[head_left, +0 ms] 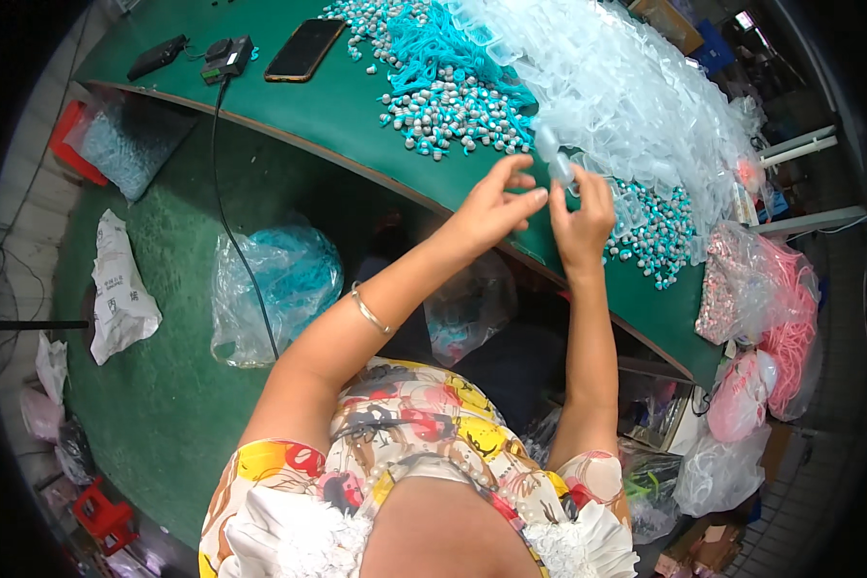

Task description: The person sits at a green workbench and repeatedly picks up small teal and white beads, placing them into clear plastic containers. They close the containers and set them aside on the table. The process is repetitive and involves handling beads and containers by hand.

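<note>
Both my hands are raised over the front edge of a green table (337,106). My left hand (496,204) and my right hand (580,214) pinch a small clear plastic bag (555,162) between their fingertips. Just beyond lies a heap of small grey and teal pieces with teal cords (448,82). A big pile of clear plastic bags (626,87) spreads behind and to the right of my hands.
A black phone (303,48), a small black device with a cable (227,58) and another black item (157,57) lie at the table's left. Bags of teal cords (279,289) sit under the table. Bags of pink cords (775,318) hang at right.
</note>
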Available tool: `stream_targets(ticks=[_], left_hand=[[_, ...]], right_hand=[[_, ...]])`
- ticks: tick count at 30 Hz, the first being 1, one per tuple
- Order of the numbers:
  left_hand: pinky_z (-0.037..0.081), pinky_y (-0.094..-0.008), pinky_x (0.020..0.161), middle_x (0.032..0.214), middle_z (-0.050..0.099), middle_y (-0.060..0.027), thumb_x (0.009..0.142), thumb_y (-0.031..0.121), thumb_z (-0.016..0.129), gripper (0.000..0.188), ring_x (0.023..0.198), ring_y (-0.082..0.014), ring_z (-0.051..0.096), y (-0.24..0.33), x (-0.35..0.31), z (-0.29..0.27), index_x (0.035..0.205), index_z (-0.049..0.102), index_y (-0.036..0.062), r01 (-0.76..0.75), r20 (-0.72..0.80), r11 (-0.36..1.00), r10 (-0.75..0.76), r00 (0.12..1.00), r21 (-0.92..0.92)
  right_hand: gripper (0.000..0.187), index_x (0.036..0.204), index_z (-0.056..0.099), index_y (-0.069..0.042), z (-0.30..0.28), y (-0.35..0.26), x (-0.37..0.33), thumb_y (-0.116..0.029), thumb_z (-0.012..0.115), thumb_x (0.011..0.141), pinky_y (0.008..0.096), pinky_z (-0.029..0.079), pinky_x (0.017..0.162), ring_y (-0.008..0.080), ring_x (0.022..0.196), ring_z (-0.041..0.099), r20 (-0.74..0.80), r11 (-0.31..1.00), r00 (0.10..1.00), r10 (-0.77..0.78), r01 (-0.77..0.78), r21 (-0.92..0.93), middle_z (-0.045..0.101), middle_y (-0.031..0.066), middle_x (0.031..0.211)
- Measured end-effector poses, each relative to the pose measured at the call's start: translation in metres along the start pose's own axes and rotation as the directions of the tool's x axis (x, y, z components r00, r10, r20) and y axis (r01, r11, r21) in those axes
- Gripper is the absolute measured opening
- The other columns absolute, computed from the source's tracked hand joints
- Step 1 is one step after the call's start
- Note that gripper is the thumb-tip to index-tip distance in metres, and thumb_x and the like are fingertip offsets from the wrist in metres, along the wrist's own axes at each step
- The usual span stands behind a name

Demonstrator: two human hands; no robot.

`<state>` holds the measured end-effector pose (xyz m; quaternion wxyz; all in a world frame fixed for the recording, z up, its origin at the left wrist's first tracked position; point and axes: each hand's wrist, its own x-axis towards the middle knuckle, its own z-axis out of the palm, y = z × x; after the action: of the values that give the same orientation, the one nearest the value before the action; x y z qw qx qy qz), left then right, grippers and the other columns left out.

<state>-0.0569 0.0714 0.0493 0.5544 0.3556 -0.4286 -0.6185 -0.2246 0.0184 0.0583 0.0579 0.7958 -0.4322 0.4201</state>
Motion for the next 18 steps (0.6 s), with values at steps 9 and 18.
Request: stream_targets(ticks=[9, 18], left_hand=[[0.051, -0.0338, 0.083, 0.119, 0.059, -0.0117, 0.096, 0.03, 0.067, 0.07, 0.104, -0.0184, 0.061, -0.008, 0.012, 0.0, 0.152, 0.03, 0.012, 0.074, 0.143, 0.971, -0.041, 0.989, -0.229], [0.054, -0.0352, 0.085, 0.125, 0.059, -0.0132, 0.097, 0.028, 0.066, 0.06, 0.105, -0.0191, 0.062, -0.004, 0.014, 0.005, 0.146, 0.038, 0.0085, 0.157, 0.286, 0.964, -0.091, 0.954, -0.216]], right_hand=[[0.063, 0.122, 0.058, -0.005, -0.034, -0.026, -0.013, -0.006, 0.084, 0.065, 0.0352, 0.051, 0.076, 0.0284, 0.095, 0.061, 0.259, 0.956, 0.966, 0.023, -0.097, 0.276, 0.06, 0.0128, 0.115], [0.095, 0.134, 0.05, -0.006, -0.047, -0.013, 0.01, -0.008, 0.093, 0.05, 0.0334, 0.052, 0.077, 0.0243, 0.096, 0.056, 0.468, 0.882, 0.881, -0.068, -0.166, 0.441, 0.05, 0.0122, 0.127]])
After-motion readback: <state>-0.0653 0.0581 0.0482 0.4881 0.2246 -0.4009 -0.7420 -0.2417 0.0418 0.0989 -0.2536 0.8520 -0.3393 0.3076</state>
